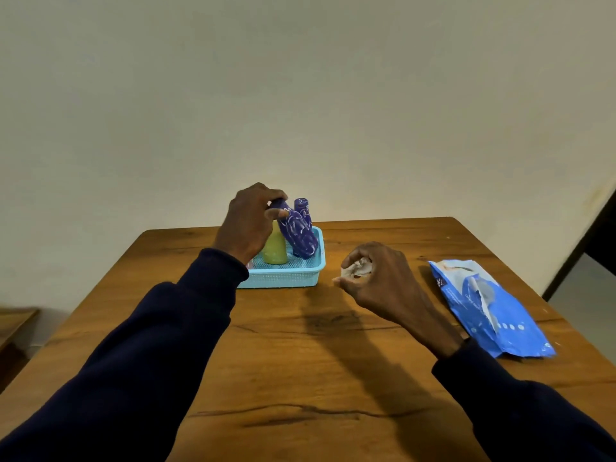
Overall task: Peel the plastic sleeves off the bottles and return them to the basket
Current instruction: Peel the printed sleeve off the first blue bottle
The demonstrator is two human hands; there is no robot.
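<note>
Beyond the dark sleeves [150, 345], the right hand [383, 278] clenches what looks like crumpled plastic [358, 266] above the desk [300, 378]; the left hand [248, 221] grips a tilted purple bottle [298, 235] in the blue basket [283, 276]

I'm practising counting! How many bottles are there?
3, in the basket: tilted purple bottle in the left hand, upright purple bottle behind, yellow bottle. The hand may hide more.

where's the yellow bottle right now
In the head view the yellow bottle stands in the blue basket left of centre, beside the tilted purple bottle that the left hand grips.
</note>
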